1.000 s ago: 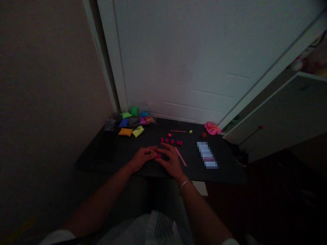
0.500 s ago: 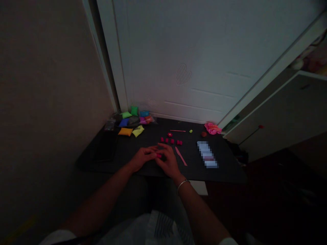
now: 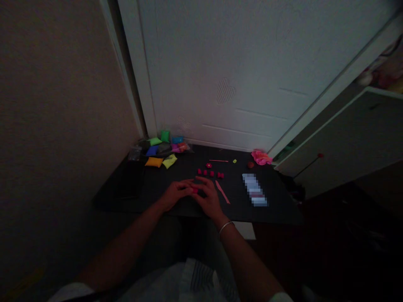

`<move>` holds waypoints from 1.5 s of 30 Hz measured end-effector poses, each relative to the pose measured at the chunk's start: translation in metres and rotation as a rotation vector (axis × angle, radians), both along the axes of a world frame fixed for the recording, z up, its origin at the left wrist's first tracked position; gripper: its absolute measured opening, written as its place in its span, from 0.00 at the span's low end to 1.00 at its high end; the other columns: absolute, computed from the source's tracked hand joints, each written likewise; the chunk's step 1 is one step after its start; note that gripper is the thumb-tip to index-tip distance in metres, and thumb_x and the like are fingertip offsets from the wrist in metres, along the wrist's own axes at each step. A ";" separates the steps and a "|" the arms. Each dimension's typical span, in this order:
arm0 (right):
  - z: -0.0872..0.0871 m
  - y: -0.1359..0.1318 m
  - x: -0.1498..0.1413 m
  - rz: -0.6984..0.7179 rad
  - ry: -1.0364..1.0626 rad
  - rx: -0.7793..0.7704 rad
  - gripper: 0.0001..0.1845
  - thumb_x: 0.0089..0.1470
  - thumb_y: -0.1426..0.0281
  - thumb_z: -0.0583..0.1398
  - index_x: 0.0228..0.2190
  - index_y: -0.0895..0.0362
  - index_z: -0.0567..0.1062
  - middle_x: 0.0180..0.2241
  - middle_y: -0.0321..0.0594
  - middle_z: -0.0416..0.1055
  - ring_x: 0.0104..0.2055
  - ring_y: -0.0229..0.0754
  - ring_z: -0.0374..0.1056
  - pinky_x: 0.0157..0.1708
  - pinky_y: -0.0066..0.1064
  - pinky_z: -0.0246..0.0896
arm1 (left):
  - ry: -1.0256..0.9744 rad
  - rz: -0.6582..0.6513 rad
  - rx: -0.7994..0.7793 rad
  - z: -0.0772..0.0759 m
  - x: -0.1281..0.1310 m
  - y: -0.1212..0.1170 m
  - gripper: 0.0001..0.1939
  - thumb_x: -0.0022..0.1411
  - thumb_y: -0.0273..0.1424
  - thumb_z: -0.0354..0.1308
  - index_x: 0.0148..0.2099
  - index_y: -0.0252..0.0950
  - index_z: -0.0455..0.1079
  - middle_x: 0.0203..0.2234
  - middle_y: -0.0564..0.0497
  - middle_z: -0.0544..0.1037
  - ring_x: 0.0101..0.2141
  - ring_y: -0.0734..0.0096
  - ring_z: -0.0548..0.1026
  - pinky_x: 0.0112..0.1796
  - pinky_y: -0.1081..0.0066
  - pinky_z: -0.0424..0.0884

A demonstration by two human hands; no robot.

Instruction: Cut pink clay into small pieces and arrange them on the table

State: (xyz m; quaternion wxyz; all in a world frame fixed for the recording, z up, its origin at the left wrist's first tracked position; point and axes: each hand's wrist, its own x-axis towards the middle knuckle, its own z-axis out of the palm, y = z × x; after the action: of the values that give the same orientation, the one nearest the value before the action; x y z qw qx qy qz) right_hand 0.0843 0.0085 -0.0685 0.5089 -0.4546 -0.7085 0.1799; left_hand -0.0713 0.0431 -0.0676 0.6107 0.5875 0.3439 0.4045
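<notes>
Pink clay piece, two-handed grip.
Left hand and right hand are being held angled inward over dark tabletop, the piece being pinched between their fingers.

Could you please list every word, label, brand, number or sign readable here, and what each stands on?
No text can be read.
Pale, pixelated rectangle on the dark tabletop: too blurred to read.
Orange pillow-shaped packet and yellow pillow-shaped packet: any print is too small to read.

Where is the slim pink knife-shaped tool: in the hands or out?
Out: the tool lies on the dark tabletop beside the right hand, which with the left hand holds a pink lump.
</notes>
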 end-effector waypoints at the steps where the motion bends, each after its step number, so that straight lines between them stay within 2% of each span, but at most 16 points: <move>1: -0.001 0.000 0.000 0.006 0.000 0.000 0.11 0.45 0.69 0.62 0.35 0.49 0.74 0.45 0.40 0.66 0.49 0.43 0.61 0.48 0.39 0.57 | 0.004 -0.008 0.003 0.000 0.000 0.000 0.09 0.46 0.36 0.62 0.29 0.36 0.75 0.38 0.46 0.76 0.51 0.58 0.63 0.52 0.59 0.53; 7: -0.004 0.003 0.001 0.015 0.048 -0.013 0.10 0.43 0.69 0.64 0.32 0.48 0.75 0.45 0.39 0.67 0.48 0.43 0.62 0.47 0.40 0.58 | -0.047 -0.017 -0.025 -0.002 0.000 0.001 0.14 0.49 0.41 0.58 0.26 0.35 0.75 0.38 0.45 0.76 0.49 0.57 0.65 0.50 0.59 0.56; 12: -0.002 0.002 0.001 0.034 0.032 -0.009 0.09 0.44 0.69 0.63 0.32 0.49 0.75 0.45 0.39 0.66 0.48 0.42 0.62 0.48 0.39 0.58 | -0.024 -0.048 -0.018 -0.002 -0.001 0.001 0.10 0.48 0.37 0.61 0.29 0.35 0.75 0.38 0.46 0.75 0.50 0.58 0.63 0.51 0.60 0.55; 16: 0.000 0.000 0.001 0.025 0.004 -0.021 0.15 0.44 0.69 0.63 0.38 0.48 0.73 0.46 0.40 0.65 0.49 0.43 0.61 0.49 0.40 0.56 | -0.054 -0.008 -0.040 -0.004 0.000 0.002 0.10 0.48 0.37 0.61 0.27 0.35 0.75 0.41 0.45 0.75 0.51 0.57 0.63 0.51 0.60 0.55; 19: -0.001 0.000 0.001 0.012 0.014 -0.009 0.10 0.45 0.69 0.63 0.34 0.49 0.74 0.45 0.39 0.66 0.48 0.42 0.61 0.48 0.39 0.58 | -0.053 0.017 -0.036 -0.006 0.000 0.002 0.13 0.49 0.40 0.59 0.28 0.35 0.75 0.40 0.45 0.75 0.51 0.56 0.63 0.51 0.59 0.54; 22: -0.002 0.001 0.001 0.013 0.017 -0.001 0.09 0.45 0.69 0.63 0.33 0.49 0.75 0.44 0.39 0.66 0.47 0.41 0.62 0.47 0.38 0.59 | -0.038 -0.018 -0.013 -0.003 0.000 0.002 0.16 0.50 0.42 0.57 0.32 0.35 0.75 0.40 0.44 0.76 0.50 0.55 0.64 0.51 0.58 0.54; 28: -0.005 0.002 0.000 0.011 -0.052 0.017 0.08 0.47 0.68 0.61 0.34 0.50 0.74 0.45 0.40 0.66 0.48 0.42 0.61 0.47 0.38 0.57 | 0.082 -0.054 0.052 0.004 0.001 -0.001 0.09 0.47 0.35 0.60 0.32 0.36 0.76 0.38 0.47 0.76 0.50 0.56 0.64 0.51 0.59 0.54; 32: -0.003 0.001 -0.001 0.002 -0.061 0.003 0.08 0.46 0.68 0.62 0.33 0.51 0.75 0.44 0.40 0.67 0.48 0.42 0.61 0.47 0.38 0.56 | 0.073 -0.072 0.065 0.002 0.000 0.000 0.11 0.49 0.36 0.59 0.33 0.36 0.76 0.38 0.46 0.77 0.50 0.57 0.64 0.52 0.59 0.53; 36: -0.002 0.001 -0.001 -0.020 -0.005 -0.025 0.10 0.45 0.67 0.63 0.34 0.50 0.75 0.44 0.39 0.66 0.48 0.41 0.61 0.48 0.37 0.56 | -0.022 -0.011 -0.020 -0.004 -0.001 0.002 0.17 0.52 0.42 0.54 0.31 0.34 0.76 0.43 0.44 0.74 0.50 0.56 0.64 0.52 0.58 0.54; 42: -0.002 0.001 -0.002 -0.016 -0.084 0.007 0.14 0.45 0.68 0.63 0.38 0.50 0.73 0.46 0.40 0.65 0.49 0.42 0.60 0.48 0.38 0.55 | 0.036 -0.052 0.012 0.001 0.000 0.000 0.10 0.49 0.36 0.58 0.30 0.35 0.75 0.42 0.46 0.75 0.51 0.57 0.63 0.52 0.60 0.53; 45: -0.003 0.001 -0.002 0.002 -0.135 0.028 0.12 0.46 0.68 0.62 0.36 0.50 0.74 0.46 0.39 0.66 0.49 0.42 0.60 0.48 0.38 0.55 | 0.052 -0.092 0.033 0.004 0.001 -0.002 0.10 0.50 0.36 0.58 0.31 0.35 0.76 0.43 0.46 0.74 0.49 0.58 0.65 0.51 0.61 0.55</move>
State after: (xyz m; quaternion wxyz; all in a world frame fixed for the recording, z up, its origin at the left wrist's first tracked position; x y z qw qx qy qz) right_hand 0.0819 0.0099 -0.0718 0.4660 -0.4577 -0.7443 0.1394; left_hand -0.0703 0.0415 -0.0636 0.6097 0.6230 0.3254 0.3664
